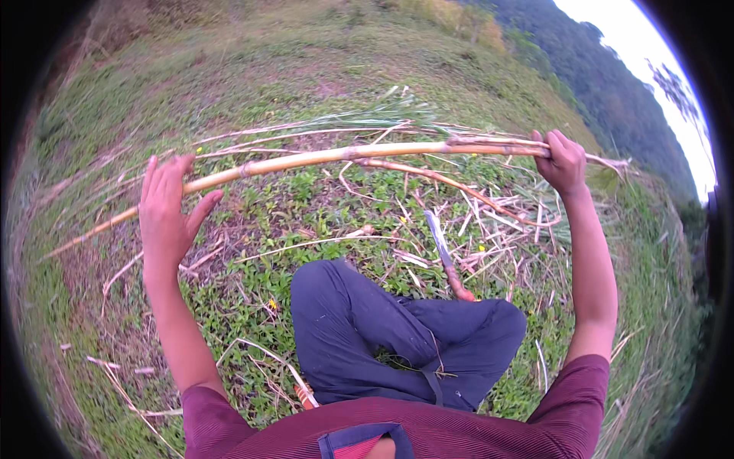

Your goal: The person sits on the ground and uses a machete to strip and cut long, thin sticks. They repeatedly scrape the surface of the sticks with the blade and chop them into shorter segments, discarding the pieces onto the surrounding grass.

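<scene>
We hold a long, smooth, pale-yellow cane stalk (306, 160) up crosswise, beyond the straight knife with a pale metal blade and brown, orange-ended handle (441, 249) that lies on the ground. Our right hand (566, 164), beyond the knife and to its right, is clenched round the cane near its thinner end. Our left hand (167, 210), well to the knife's left, is wide, fingers spread and thumb apart over the cane; we cannot tell whether it bears any weight.

To steady the stalk, we would do well to wrap the left fingers round it and level both wrists, with the knife well apart from our palms.

The cane looks hard and rounded, ringed by darker joints, tapering leftward. Just beyond the knife, a brown, curved, woody stem (451, 182) dips rightward from one joint; whether it is attached, we cannot tell. Right of the knife lie flat, dry, whitish strips (502, 222); farther beyond it, long, slender green grass blades (375, 118).
</scene>
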Tool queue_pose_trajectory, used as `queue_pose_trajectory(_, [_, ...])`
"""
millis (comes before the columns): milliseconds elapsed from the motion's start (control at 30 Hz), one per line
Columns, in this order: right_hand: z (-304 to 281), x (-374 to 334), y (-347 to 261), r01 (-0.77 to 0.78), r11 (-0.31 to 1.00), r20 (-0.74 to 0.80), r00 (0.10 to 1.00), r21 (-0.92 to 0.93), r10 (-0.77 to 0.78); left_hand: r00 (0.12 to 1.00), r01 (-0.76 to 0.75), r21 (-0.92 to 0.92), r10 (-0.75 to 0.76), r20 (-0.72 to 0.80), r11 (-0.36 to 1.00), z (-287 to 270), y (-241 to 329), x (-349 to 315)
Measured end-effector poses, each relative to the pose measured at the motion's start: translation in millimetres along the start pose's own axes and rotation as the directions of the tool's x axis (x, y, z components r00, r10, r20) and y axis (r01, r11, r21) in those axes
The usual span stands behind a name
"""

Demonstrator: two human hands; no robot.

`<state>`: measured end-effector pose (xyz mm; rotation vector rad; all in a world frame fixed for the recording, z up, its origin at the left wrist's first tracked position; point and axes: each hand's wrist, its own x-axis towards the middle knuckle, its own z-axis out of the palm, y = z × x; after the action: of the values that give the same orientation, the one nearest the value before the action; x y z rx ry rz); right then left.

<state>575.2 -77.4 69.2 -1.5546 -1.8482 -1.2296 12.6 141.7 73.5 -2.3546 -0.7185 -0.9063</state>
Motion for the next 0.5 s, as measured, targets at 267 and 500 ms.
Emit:
queue_pose_trajectory(267, [-43.0, -25.9, 81.6, -0.089, 0.982, -0.011, 0.996, -0.167, 0.089, 0.967, 0.14, -0.277, -0.072, 0.243, 0.951, 2.1, 64.7, 27.6])
queue_pose_trajectory(500, [-31.7, -23.0, 117.9, -0.116, 0.936, 0.208, 0.959, -0.333, 0.193, 0.961, 0.116, -0.221, -0.054, 0.271, 0.968, 24.2, 92.5, 52.7])
